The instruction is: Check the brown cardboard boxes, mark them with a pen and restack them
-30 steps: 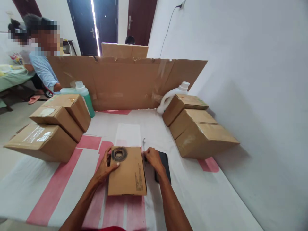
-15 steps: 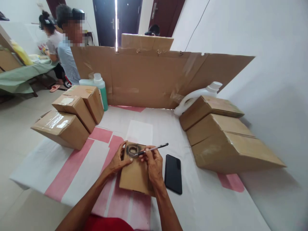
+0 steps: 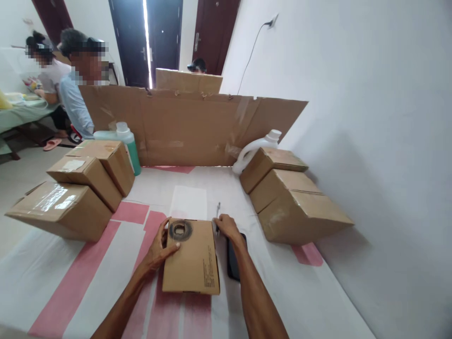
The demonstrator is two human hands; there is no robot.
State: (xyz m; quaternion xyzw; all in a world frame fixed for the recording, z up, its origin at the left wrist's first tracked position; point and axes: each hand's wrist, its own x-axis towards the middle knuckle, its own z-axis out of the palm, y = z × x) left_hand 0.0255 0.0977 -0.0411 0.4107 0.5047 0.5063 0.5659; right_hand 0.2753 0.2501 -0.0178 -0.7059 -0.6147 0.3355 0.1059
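Observation:
A small flat cardboard box (image 3: 190, 263) lies in front of me, with a dark scribbled ring (image 3: 187, 230) around a hole near its upper left corner and fine print at its lower right. Along its left edge, my left hand (image 3: 159, 250) grips it, the thumb resting on top. My right hand (image 3: 228, 227) is just past the box's right edge, closed around a pen (image 3: 218, 208) that points away from me. Under my right forearm sits a black phone (image 3: 233, 259), partly covered.
Cardboard boxes (image 3: 88, 212) stand at the left beside a bottle of green liquid (image 3: 131, 150). More boxes (image 3: 286, 216) and a white jug (image 3: 259, 143) are at the right, near the wall. A cardboard panel (image 3: 183, 127) closes the table's back. People sit beyond it and to the left.
My right hand has moved off the box's top to its right side, and the pen has turned from lying across the ring to pointing away. My view has shifted rightward.

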